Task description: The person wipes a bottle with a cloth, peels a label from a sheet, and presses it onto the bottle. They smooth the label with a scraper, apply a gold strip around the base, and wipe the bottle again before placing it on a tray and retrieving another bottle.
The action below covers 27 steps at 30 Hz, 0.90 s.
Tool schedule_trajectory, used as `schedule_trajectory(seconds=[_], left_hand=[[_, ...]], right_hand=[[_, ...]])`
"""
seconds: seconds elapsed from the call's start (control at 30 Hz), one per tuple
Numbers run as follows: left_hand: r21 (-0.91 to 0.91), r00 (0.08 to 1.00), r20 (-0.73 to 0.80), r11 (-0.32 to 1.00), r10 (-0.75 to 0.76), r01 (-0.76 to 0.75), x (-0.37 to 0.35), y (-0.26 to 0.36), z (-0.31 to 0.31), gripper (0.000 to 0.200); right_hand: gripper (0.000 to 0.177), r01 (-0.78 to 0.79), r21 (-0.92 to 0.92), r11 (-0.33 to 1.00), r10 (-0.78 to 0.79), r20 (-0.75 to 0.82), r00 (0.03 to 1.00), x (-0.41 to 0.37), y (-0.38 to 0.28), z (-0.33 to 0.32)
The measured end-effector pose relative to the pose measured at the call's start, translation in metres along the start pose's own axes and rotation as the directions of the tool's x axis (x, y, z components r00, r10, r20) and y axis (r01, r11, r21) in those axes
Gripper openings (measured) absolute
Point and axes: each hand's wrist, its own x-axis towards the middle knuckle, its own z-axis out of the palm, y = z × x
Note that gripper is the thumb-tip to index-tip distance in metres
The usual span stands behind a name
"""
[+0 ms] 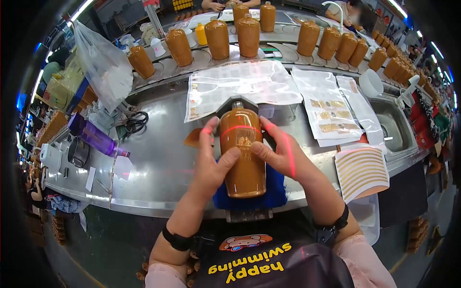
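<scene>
A glossy brown bottle (244, 175) lies in front of me, its neck end pointing away into a dark angled rest (222, 104). Beneath its near end is a blue cloth (276, 189). My left hand (211, 161) grips the bottle's left side, its thumb by the gold decal (244, 139). From the other side my right hand (283, 151) holds the same bottle, thumb pressed at the decal's lower right edge. A red laser line crosses the bottle's shoulder and both hands. Part of the decal's lower edge is hard to make out between the thumbs.
Several brown bottles (217, 41) line the conveyor (206, 58) behind. Decal sheets (331, 113) and a gold-striped sheet (361, 170) lie right, near a sink (396, 127). At left are a purple bottle (96, 137), scissors (137, 122) and a hanging plastic bag (103, 62). Co-workers sit opposite.
</scene>
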Motion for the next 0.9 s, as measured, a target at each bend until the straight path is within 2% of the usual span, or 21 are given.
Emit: schedule_trajectory(seconds=[0.03, 0.17, 0.27, 0.37, 0.47, 0.57, 0.67, 0.77, 0.9], left_hand=[[-0.016, 0.998, 0.028, 0.998, -0.059, 0.059, 0.005, 0.0, 0.003, 0.081], [-0.098, 0.998, -0.004, 0.993, -0.061, 0.06, -0.001, 0.003, 0.014, 0.084], [-0.094, 0.997, -0.031, 0.994, -0.066, 0.063, 0.003, 0.001, 0.014, 0.084], [-0.042, 0.996, -0.022, 0.995, -0.089, 0.088, 0.007, -0.003, 0.009, 0.083], [-0.058, 0.996, -0.008, 0.994, -0.092, 0.092, 0.003, 0.001, 0.009, 0.083], [-0.195, 0.993, -0.046, 0.976, -0.108, 0.097, 0.011, -0.002, 0.009, 0.076], [-0.306, 0.983, -0.01, 0.936, -0.185, 0.173, 0.02, 0.007, 0.011, 0.068], [-0.306, 0.984, -0.019, 0.938, -0.178, 0.163, 0.019, 0.005, 0.012, 0.064], [-0.367, 0.98, -0.004, 0.912, -0.197, 0.182, 0.019, 0.007, 0.011, 0.065]], right_hand=[[0.083, -0.038, -0.04, 0.998, 0.038, 0.0, 0.999, 0.002, -0.006, -0.001], [0.082, -0.062, -0.014, 0.998, 0.061, -0.028, 0.998, 0.008, -0.004, 0.002], [0.082, -0.095, -0.002, 0.996, 0.095, -0.026, 0.995, 0.014, -0.003, 0.002], [0.076, -0.13, -0.025, 0.991, 0.13, 0.014, 0.991, 0.013, -0.007, -0.001], [0.075, -0.077, 0.058, 0.995, 0.076, 0.008, 0.997, 0.011, -0.001, -0.001], [0.079, -0.116, 0.078, 0.99, 0.119, -0.031, 0.992, 0.017, -0.004, 0.001], [0.076, -0.126, -0.001, 0.992, 0.125, -0.035, 0.991, 0.023, -0.008, 0.001], [0.065, -0.188, 0.028, 0.982, 0.189, -0.006, 0.982, 0.025, -0.011, -0.002], [0.072, -0.117, 0.024, 0.993, 0.118, -0.058, 0.991, 0.024, -0.005, 0.002]])
